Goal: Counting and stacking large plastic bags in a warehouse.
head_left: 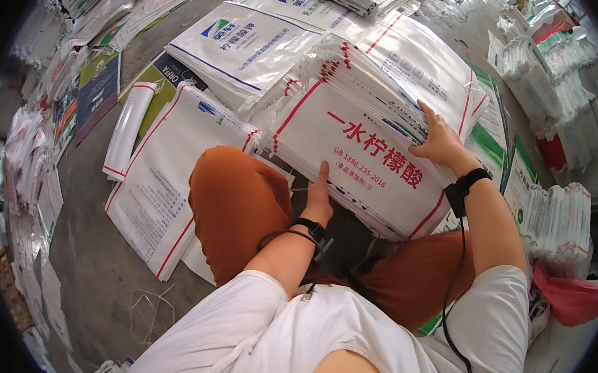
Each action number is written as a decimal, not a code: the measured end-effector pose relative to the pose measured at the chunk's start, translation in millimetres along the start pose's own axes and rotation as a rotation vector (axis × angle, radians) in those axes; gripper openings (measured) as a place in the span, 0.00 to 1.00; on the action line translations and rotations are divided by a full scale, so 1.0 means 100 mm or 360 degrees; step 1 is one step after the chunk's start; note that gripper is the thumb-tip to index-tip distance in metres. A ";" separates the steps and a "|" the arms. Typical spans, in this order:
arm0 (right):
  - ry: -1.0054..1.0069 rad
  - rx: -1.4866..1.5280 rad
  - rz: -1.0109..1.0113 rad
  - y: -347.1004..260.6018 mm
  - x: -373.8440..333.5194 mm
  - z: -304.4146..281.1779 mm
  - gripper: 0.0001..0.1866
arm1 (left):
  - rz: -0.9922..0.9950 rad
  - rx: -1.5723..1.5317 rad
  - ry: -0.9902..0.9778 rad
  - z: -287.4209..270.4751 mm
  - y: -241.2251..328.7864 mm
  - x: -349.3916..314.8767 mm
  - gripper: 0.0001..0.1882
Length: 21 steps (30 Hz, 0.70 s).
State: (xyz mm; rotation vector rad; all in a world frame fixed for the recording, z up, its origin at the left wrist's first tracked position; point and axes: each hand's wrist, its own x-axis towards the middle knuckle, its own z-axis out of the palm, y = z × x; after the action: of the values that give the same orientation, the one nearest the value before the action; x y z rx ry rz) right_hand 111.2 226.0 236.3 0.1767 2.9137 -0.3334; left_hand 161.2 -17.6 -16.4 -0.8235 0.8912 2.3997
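A thick stack of folded white sacks (372, 143) with red edge stripes and red print lies tilted in front of my knees. My left hand (319, 197) grips its near edge, thumb up along the side; the other fingers are hidden beneath or behind it. At the stack's right end, my right hand (443, 145) holds the far edge, thumb bent over the top sack and fingers reaching to the layered edges. Both wrists wear black bands, and a cable runs from the right one. Behind the stack lies another white sack (418, 60) with a red stripe.
Flat white sacks (241, 48) with blue stripes lie beyond. To the left are a large sack (173, 174) and a rolled one (131, 129). Bundled sacks (554, 220) stand at right, beside a red plastic bag (570, 296). Loose string (151, 308) lies on the floor.
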 end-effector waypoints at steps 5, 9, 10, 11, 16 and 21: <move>0.0036 0.0033 -0.0046 0.14 0.02 0.10 0.59 | 0.0166 -0.0312 -0.0243 0.22 0.20 -0.39 0.42; 0.0038 0.0092 -0.0063 0.16 0.05 0.10 0.59 | 0.0765 0.0348 -0.0535 0.53 0.29 -0.63 0.38; 0.0050 0.0124 -0.0054 0.17 0.08 0.10 0.60 | 0.0779 0.0331 -0.0505 0.52 0.30 -0.62 0.38; 0.0065 0.0095 -0.0101 0.26 0.12 0.17 0.60 | 0.0754 0.0430 -0.0503 0.51 0.30 -0.60 0.39; 0.0081 0.0071 -0.0121 0.20 0.10 0.18 0.60 | 0.0435 0.0151 -0.0046 0.53 0.40 -0.50 0.45; 0.0155 0.0058 -0.0201 0.22 0.10 0.18 0.59 | 0.0173 -0.0506 -0.0024 0.21 0.16 -0.09 0.49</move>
State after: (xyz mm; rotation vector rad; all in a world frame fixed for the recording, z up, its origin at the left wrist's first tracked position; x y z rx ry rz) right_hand 108.1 244.1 211.9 0.0141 3.0241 -0.4090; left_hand 150.3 -16.2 9.3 -0.8886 0.5679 2.6825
